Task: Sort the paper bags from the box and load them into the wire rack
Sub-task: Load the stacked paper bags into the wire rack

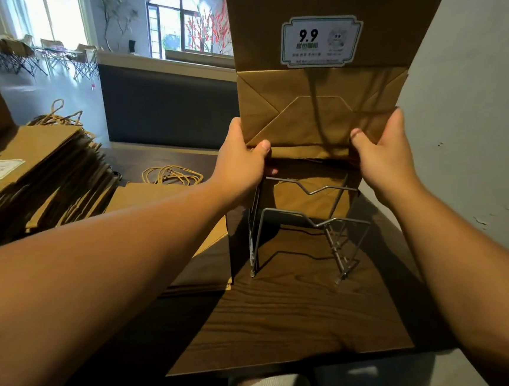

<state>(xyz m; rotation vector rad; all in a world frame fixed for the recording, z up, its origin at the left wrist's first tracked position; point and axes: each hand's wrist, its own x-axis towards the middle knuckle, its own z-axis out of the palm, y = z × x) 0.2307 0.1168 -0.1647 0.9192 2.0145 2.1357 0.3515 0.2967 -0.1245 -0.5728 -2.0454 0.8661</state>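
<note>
1. A flat brown paper bag [322, 75] is held upright above the wire rack [302, 224], its folded bottom end pointing down and its upper part running out of the top of the view.
2. A white sticker [321, 40] with a green border and the figures "9.9" sits on the bag's face, just above the folded bottom flap.
3. The left hand [241, 157] grips the bag's lower left corner, thumb curled over the front face and the other fingers wrapped behind the paper.
4. The right hand [383, 148] grips the lower right corner, thumb pressed on the front face and the remaining fingers hidden behind the bag.
5. The bag's bottom edge hangs just above the rack's back wire loop; whether it touches the wire cannot be told.
6. The rack stands on the dark wooden table [298, 313] toward its right edge, near the grey wall [484, 120]. More brown paper shows behind its back loop.
7. At the table's left side lies a fanned stack of flat bags [48, 175], twisted paper handles pointing toward the far edge, a white label showing on the top one.
8. Between that stack and the rack lies a second, lower pile of bags [183, 217], its cord handles [171, 174] looped toward the far edge.
9. Folding chairs [43, 54] and arched windows [185, 23] show far behind the table.
</note>
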